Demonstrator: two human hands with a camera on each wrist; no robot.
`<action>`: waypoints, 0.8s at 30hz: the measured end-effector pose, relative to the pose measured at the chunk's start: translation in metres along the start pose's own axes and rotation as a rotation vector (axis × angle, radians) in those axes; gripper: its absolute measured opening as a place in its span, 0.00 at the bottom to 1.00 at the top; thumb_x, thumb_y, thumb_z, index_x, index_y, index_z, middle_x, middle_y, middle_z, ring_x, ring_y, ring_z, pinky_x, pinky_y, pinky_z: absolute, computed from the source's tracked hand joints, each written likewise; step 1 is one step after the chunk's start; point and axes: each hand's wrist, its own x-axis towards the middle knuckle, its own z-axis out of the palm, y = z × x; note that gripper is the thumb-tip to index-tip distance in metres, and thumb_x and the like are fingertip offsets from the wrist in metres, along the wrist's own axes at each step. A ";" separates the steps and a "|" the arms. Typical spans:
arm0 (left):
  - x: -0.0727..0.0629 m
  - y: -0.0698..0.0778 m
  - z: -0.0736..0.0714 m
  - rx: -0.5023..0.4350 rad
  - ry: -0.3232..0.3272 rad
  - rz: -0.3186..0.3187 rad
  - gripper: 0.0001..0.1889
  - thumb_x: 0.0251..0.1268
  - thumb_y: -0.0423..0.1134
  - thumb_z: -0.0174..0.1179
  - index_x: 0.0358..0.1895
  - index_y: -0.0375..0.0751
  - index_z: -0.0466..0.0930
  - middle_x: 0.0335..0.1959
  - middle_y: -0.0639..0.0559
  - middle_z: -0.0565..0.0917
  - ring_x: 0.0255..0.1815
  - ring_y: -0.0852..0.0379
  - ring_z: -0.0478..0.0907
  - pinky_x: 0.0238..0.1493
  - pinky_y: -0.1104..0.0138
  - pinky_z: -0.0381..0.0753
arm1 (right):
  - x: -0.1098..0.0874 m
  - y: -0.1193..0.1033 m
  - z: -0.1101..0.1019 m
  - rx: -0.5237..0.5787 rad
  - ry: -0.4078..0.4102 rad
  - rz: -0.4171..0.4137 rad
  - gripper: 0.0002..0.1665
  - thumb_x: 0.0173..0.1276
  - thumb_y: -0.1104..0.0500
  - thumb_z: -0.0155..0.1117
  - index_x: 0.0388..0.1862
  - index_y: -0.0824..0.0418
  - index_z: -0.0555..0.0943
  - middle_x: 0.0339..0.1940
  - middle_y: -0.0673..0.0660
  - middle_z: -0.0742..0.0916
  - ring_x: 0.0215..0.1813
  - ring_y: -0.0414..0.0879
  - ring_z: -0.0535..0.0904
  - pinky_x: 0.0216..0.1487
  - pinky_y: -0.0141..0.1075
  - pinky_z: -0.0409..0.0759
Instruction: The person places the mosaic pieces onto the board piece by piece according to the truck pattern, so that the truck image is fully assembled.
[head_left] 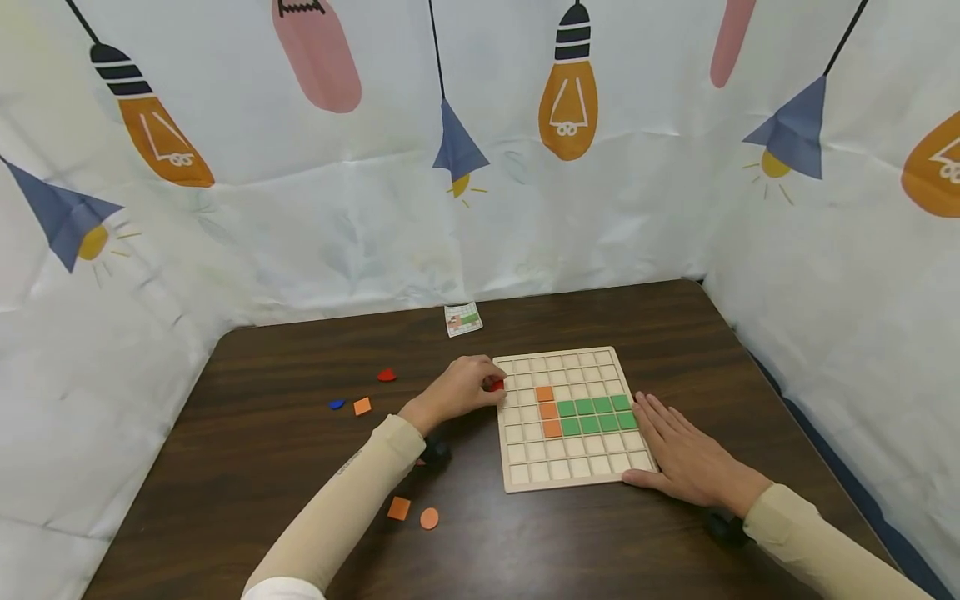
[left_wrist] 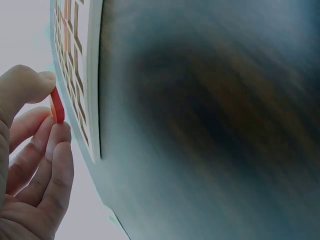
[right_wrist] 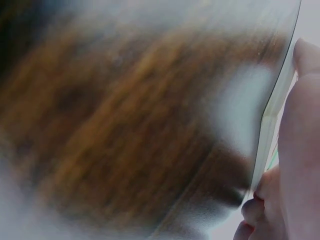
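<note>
My left hand (head_left: 467, 387) pinches a small flat red piece (left_wrist: 57, 106) between thumb and fingertips, right at the left edge of a pale wooden grid board (head_left: 528, 472). Set in the board's cells are a short column of orange squares (head_left: 549, 411) and, running right from it, two rows of green squares (head_left: 594, 415). On the board's right side rests my right hand (head_left: 686, 454), fingers straight along the edge and thumb by the near right corner. In the right wrist view, its fingers (right_wrist: 270, 200) overlap the board's edge.
Left of the board lie loose pieces: a red one (head_left: 386, 375), a blue one (head_left: 337, 404), an orange square (head_left: 362, 406), another orange square (head_left: 399, 508) and an orange disc (head_left: 429, 518). A small printed card (head_left: 462, 319) lies at the dark table's back edge, before a patterned curtain (head_left: 360, 233).
</note>
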 end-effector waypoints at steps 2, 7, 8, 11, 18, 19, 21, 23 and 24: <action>0.004 0.003 0.002 0.002 -0.003 0.012 0.14 0.70 0.42 0.66 0.52 0.40 0.89 0.43 0.48 0.87 0.40 0.56 0.84 0.44 0.64 0.84 | 0.001 0.001 0.001 -0.006 0.001 -0.003 0.63 0.71 0.22 0.51 0.84 0.68 0.53 0.86 0.68 0.59 0.85 0.66 0.55 0.80 0.62 0.62; 0.012 0.009 0.007 -0.017 -0.009 0.034 0.14 0.69 0.42 0.67 0.52 0.40 0.89 0.44 0.48 0.87 0.39 0.58 0.82 0.42 0.66 0.83 | 0.002 0.001 0.002 -0.016 0.005 -0.007 0.63 0.71 0.22 0.50 0.84 0.68 0.54 0.86 0.68 0.59 0.86 0.66 0.55 0.80 0.62 0.63; 0.013 0.010 0.008 -0.023 -0.010 0.035 0.14 0.69 0.42 0.68 0.52 0.39 0.89 0.44 0.48 0.87 0.39 0.59 0.81 0.42 0.66 0.83 | 0.002 0.000 0.002 -0.018 0.007 -0.008 0.63 0.71 0.22 0.50 0.84 0.68 0.54 0.86 0.68 0.59 0.85 0.66 0.55 0.80 0.62 0.63; 0.018 0.012 0.012 -0.024 -0.013 0.037 0.14 0.69 0.43 0.68 0.52 0.40 0.90 0.44 0.49 0.88 0.39 0.60 0.81 0.44 0.66 0.82 | 0.001 0.000 0.002 -0.020 0.010 -0.009 0.63 0.70 0.22 0.51 0.84 0.69 0.54 0.85 0.68 0.59 0.85 0.66 0.56 0.80 0.62 0.63; 0.028 0.018 0.021 0.000 -0.040 0.059 0.12 0.69 0.44 0.68 0.49 0.42 0.90 0.38 0.51 0.86 0.35 0.62 0.74 0.40 0.68 0.76 | 0.000 0.001 0.003 -0.017 0.007 -0.003 0.64 0.70 0.22 0.51 0.84 0.69 0.53 0.86 0.68 0.59 0.86 0.66 0.55 0.81 0.61 0.62; 0.029 0.019 0.022 -0.002 -0.045 0.060 0.12 0.69 0.44 0.69 0.49 0.42 0.90 0.38 0.51 0.86 0.35 0.62 0.74 0.39 0.69 0.75 | 0.000 0.001 0.003 -0.015 0.006 -0.002 0.64 0.70 0.22 0.51 0.84 0.68 0.53 0.86 0.68 0.58 0.86 0.66 0.55 0.81 0.61 0.62; 0.031 0.021 0.024 -0.003 -0.051 0.062 0.12 0.68 0.44 0.69 0.49 0.43 0.90 0.38 0.51 0.87 0.35 0.62 0.74 0.38 0.70 0.75 | 0.000 0.001 0.003 -0.015 0.007 -0.002 0.64 0.70 0.22 0.51 0.84 0.69 0.53 0.86 0.68 0.58 0.86 0.66 0.55 0.81 0.61 0.62; 0.033 0.023 0.025 -0.003 -0.057 0.068 0.12 0.68 0.43 0.69 0.49 0.42 0.90 0.39 0.51 0.87 0.35 0.62 0.75 0.38 0.70 0.77 | 0.000 0.002 0.003 -0.015 0.006 -0.002 0.64 0.70 0.21 0.50 0.84 0.68 0.53 0.86 0.68 0.58 0.86 0.66 0.55 0.81 0.61 0.62; 0.034 0.023 0.026 -0.001 -0.059 0.068 0.12 0.68 0.43 0.69 0.49 0.42 0.90 0.39 0.51 0.87 0.35 0.62 0.76 0.39 0.70 0.78 | 0.001 0.002 0.003 -0.016 0.006 -0.001 0.64 0.70 0.21 0.50 0.84 0.69 0.53 0.86 0.68 0.58 0.86 0.66 0.55 0.81 0.61 0.62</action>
